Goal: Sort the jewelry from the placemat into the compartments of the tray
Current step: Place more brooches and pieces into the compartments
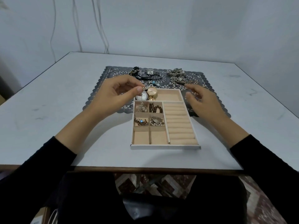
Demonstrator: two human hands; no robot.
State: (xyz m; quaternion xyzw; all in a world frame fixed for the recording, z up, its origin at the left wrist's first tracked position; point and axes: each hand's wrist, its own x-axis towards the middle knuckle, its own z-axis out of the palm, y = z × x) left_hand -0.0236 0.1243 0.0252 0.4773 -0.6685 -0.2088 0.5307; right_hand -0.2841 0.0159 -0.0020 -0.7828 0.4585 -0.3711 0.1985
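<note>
Now left hand (118, 92) pinches a pendant necklace (142, 108) over the tray (165, 147); right hand (200, 101) hovers relaxed

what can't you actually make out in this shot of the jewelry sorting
Head view, white-faced watch: partly covered by the left hand and the necklace it pinches.
Head view, jewelry pile on the placemat: too small and tangled to count pieces.
Head view, part of the placemat's near edge: hidden under the tray and the right hand.
</note>
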